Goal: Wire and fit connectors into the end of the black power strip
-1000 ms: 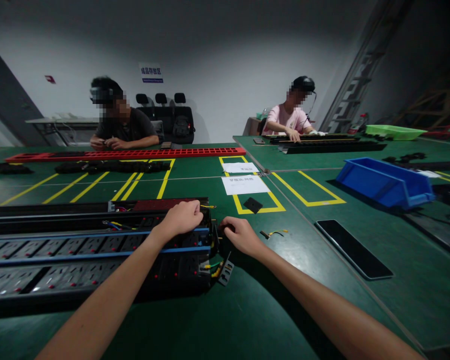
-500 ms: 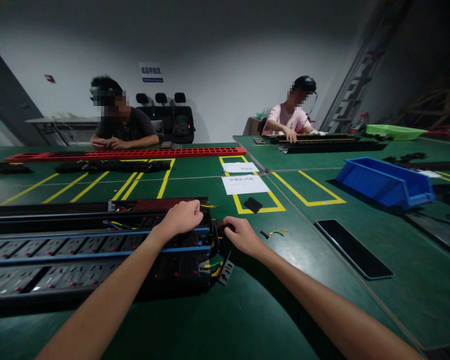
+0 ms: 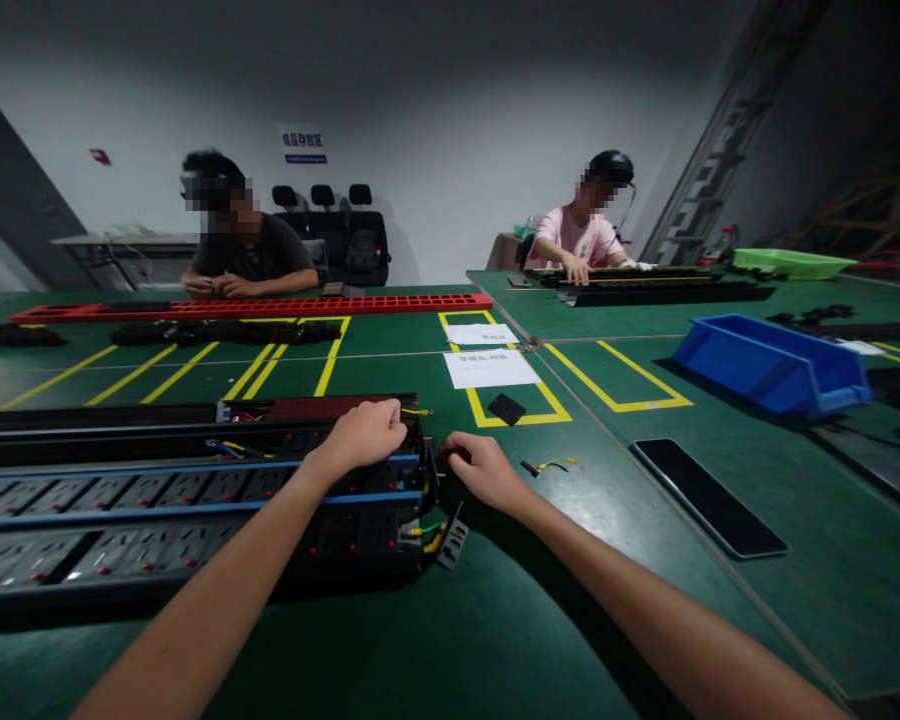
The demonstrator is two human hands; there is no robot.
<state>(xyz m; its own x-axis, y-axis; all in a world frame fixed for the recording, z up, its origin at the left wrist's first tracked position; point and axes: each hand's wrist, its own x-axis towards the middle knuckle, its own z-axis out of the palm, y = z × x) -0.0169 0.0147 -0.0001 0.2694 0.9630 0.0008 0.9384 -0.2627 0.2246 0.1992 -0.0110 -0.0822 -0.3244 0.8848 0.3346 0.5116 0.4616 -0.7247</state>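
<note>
Several long power strips with rows of black sockets and red lights lie side by side at the left. My left hand (image 3: 371, 432) is closed over the right end of a power strip (image 3: 300, 487) with blue edges, its fingertips hidden. Just right of that end, my right hand (image 3: 478, 465) is closed, thumb and fingers curled together beside a small black end piece (image 3: 430, 470). Whatever its fingertips hold is too dark to make out. A grey end plate (image 3: 454, 543) hangs at the nearest strip's end beside yellow and green wires (image 3: 429, 537).
A loose black plate (image 3: 507, 408) and a short wired part (image 3: 547, 466) lie beyond my right hand. Farther right are a phone-like black slab (image 3: 709, 497) and a blue bin (image 3: 769, 368). Two people sit across the green table, behind a red rack (image 3: 420, 303) and black strips (image 3: 667, 292).
</note>
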